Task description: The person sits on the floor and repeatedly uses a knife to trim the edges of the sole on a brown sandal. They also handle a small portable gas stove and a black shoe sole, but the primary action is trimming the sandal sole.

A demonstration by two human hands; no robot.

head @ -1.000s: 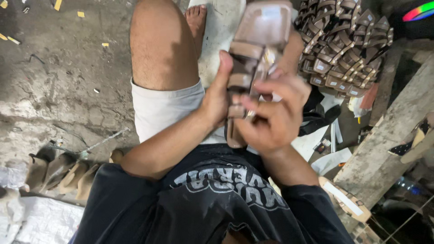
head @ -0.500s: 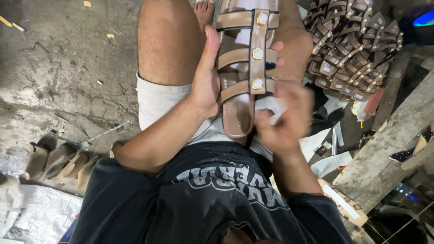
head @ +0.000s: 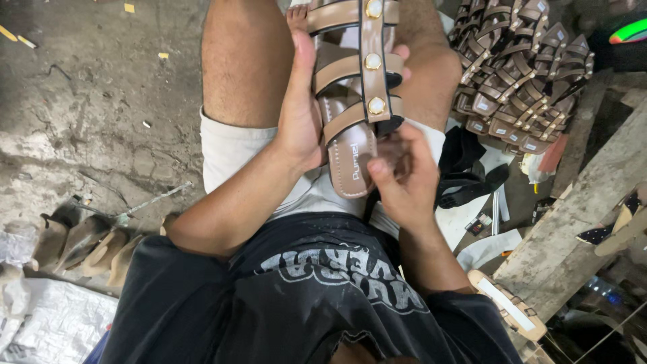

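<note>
Since a moment ago, his right hand (head: 397, 178) has slid to the tan strappy sandal (head: 354, 101)'s heel, thumb pressing the insole. Left hand (head: 300, 114) clasps its side edge. It looks light and bendy, best held by the sole's rim.

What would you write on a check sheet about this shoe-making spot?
Surface: rough, stained concrete floor with small scraps.
Job's things: brown strappy sandal with three gold studs, held over the lap.
Clutter: pile of matching sandals; row of tan heels; black scraps; white sheet.
Grippers: left hand grips the sandal's side; right hand pinches at its heel end.
Cables: nothing seen.
Surroundings: wooden plank on the right, another sandal beside it.
</note>
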